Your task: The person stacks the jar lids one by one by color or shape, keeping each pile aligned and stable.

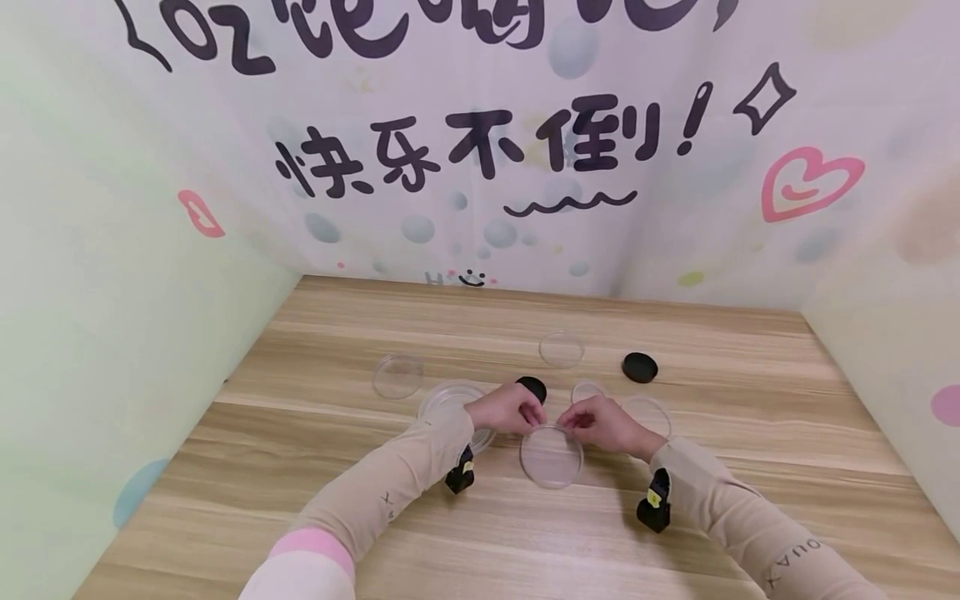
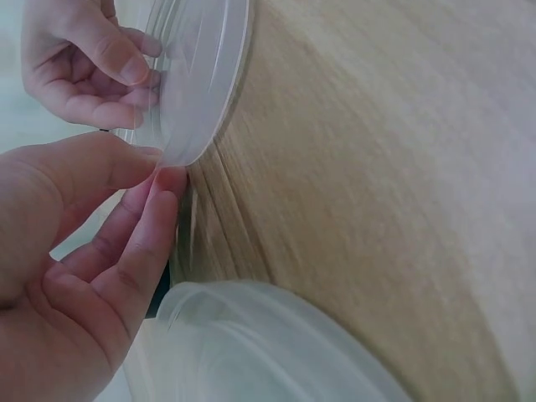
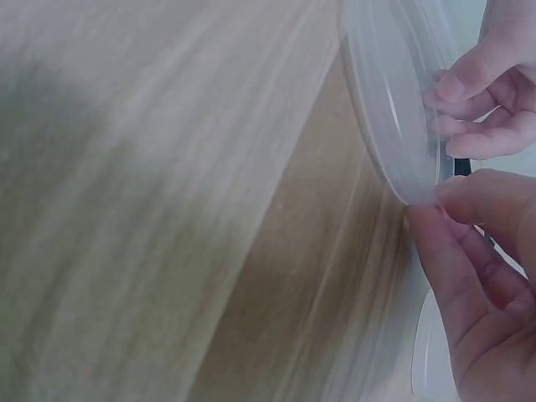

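Both hands hold one clear round plastic lid [image 1: 551,458] by its far rim, near the table's middle. My left hand [image 1: 508,408] pinches the rim between thumb and fingertips, as the left wrist view shows up close on the lid [image 2: 205,75]. From the other side, my right hand [image 1: 606,423] has thumb and forefinger at the rim; the right wrist view shows this pinch on the lid [image 3: 389,100]. A stack of clear round plastic pieces [image 1: 429,406] lies beneath and beside the left wrist, partly hidden by the sleeve.
Behind the hands lie a black round cap [image 1: 533,387], partly covered, and another black cap [image 1: 640,367]. More clear discs lie around: one at left [image 1: 398,377], one at the back [image 1: 561,349], one by the right wrist [image 1: 649,417]. Printed cloth [image 1: 465,242] walls the table's back.
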